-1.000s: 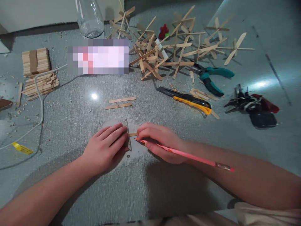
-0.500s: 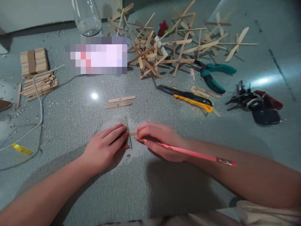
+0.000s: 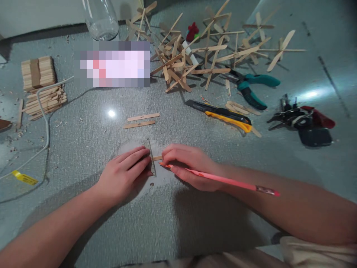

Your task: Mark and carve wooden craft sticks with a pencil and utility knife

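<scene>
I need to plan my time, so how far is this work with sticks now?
Looks done: the crossed-stick pieces and two sticks marked mid-length. In hand: the left hand presses a see-through ruler over a stick; the right hand holds a pencil beside it. Probably left: the banded bundle and loose pile, both uncrossed.

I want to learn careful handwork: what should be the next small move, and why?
I would probably ease the pink pencil left to the edge of the clear ruler, where it crosses the wooden stick. The left hand steadies the ruler across the stick, and the right hand holds the pencil tip slightly away from that edge.
</scene>
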`<state>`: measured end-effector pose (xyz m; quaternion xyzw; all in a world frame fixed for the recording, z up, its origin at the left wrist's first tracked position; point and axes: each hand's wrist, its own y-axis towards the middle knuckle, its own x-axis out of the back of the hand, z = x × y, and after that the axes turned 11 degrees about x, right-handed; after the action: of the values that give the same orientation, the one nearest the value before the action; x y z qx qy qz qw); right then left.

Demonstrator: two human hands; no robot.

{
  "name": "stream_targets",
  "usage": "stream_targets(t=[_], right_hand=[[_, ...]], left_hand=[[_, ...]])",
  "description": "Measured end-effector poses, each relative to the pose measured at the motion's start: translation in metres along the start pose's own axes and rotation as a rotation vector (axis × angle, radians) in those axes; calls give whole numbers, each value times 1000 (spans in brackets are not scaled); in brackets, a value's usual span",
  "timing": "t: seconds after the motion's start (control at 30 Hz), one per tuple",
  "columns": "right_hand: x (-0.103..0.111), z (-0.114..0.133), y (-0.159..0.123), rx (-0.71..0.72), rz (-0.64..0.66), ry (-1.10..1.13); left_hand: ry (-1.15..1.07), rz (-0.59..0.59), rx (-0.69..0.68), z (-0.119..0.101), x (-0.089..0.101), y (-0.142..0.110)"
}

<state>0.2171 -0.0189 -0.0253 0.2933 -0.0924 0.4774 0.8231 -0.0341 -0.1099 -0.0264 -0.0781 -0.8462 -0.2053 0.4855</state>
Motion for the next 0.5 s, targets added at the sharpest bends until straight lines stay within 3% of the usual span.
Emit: stream_targets(t=[0.5], right_hand=[[-1,-1,-1,19,-11,-8]], left_hand=[[6,6,5,1,1,1]])
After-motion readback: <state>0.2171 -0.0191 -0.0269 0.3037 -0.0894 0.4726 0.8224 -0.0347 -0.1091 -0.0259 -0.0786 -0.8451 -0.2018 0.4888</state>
